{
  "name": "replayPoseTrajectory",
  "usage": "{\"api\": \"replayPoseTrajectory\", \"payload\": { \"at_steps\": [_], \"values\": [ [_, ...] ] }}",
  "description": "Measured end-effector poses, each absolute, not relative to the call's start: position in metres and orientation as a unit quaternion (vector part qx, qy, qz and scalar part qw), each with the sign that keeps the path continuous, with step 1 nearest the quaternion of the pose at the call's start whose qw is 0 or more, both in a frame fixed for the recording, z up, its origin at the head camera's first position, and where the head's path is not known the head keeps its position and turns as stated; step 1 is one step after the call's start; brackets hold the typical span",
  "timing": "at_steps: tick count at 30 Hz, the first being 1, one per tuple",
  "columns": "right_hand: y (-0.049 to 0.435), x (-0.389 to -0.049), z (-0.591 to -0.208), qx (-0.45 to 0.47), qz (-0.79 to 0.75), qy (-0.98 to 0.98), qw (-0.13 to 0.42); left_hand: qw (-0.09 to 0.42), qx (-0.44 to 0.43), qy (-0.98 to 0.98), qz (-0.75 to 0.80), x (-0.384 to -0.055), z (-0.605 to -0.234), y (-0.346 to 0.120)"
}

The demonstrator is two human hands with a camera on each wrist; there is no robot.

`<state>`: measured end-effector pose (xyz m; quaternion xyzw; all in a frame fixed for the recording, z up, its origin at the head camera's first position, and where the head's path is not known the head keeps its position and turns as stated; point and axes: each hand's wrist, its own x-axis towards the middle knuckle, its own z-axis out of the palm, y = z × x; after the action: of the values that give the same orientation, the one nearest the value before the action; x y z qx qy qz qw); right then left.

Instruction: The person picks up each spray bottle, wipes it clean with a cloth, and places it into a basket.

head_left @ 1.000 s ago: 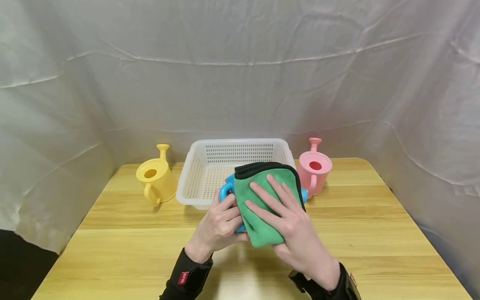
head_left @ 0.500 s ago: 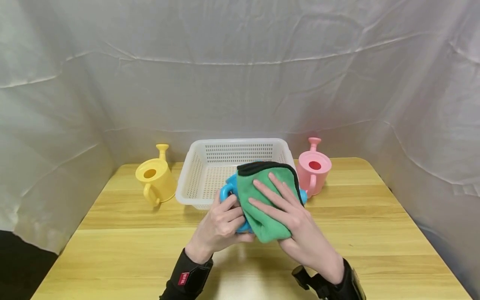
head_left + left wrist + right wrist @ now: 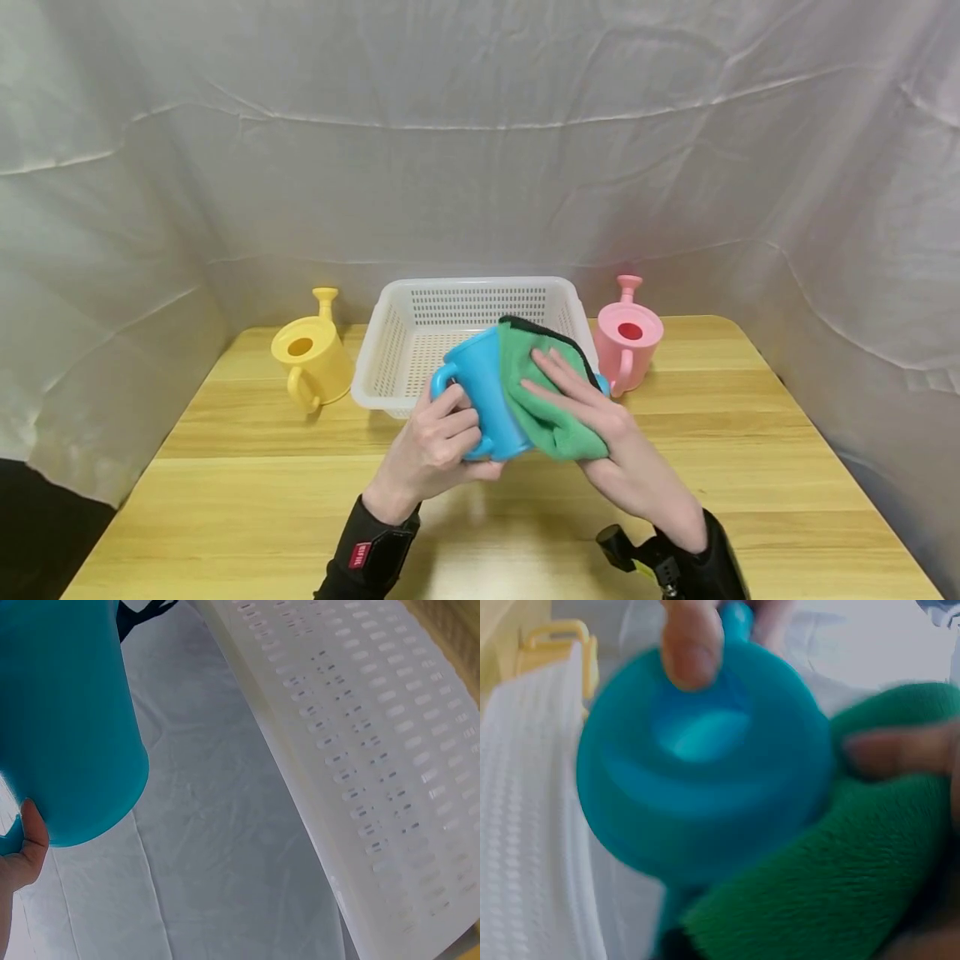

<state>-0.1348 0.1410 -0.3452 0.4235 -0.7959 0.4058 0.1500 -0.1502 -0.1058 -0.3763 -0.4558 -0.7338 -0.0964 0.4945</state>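
Note:
A light-blue watering can (image 3: 480, 383) is held in the air, tilted, before the white basket. My left hand (image 3: 435, 450) grips its handle at the left side; in the right wrist view, the thumb (image 3: 692, 656) lies at the top rim by the round opening. My right hand (image 3: 618, 446) holds a green cloth (image 3: 558, 435) with black edging against the can's right side, fingers spread over it. Most of the spout is hidden behind the cloth, with a bit of blue showing at its right. The left wrist view shows the can's smooth wall (image 3: 75, 727).
Behind the hands stands a white perforated plastic basket (image 3: 375, 367) on the wooden table (image 3: 247, 500). A yellow watering can (image 3: 318, 358) is left of it, and a pink watering can (image 3: 637, 333) is right. Grey fabric (image 3: 480, 192) hangs around the back and sides.
My right hand has slid the cloth rightward along the blue watering can, uncovering much of its wall. The left hand has shifted slightly left, still gripping the handle.

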Motion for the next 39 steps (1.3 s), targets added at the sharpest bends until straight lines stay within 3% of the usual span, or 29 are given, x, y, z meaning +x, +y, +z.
{"api": "replayPoseTrajectory", "payload": {
  "at_steps": [3, 7, 16, 23, 33, 39],
  "values": [
    [0.153, -0.134, -0.341, 0.464, 0.376, -0.794, 0.116, 0.495, -0.447, -0.738, -0.098, -0.150, -0.375, -0.107],
    [0.158, -0.133, -0.339, 0.501, 0.346, -0.785, 0.112, 0.502, -0.447, -0.733, -0.101, -0.150, -0.375, -0.105],
    [0.127, -0.121, -0.344, 0.478, 0.240, -0.817, 0.216, 0.491, -0.447, -0.740, -0.106, -0.151, -0.380, -0.107],
    [0.107, -0.122, -0.349, 0.427, 0.281, -0.808, 0.292, 0.485, -0.447, -0.744, -0.105, -0.151, -0.379, -0.107],
    [0.145, -0.129, -0.342, 0.509, 0.314, -0.787, 0.153, 0.484, -0.440, -0.748, -0.111, -0.150, -0.376, -0.104],
    [0.132, -0.126, -0.345, 0.488, 0.275, -0.802, 0.208, 0.483, -0.441, -0.748, -0.113, -0.151, -0.379, -0.105]
  ]
}}
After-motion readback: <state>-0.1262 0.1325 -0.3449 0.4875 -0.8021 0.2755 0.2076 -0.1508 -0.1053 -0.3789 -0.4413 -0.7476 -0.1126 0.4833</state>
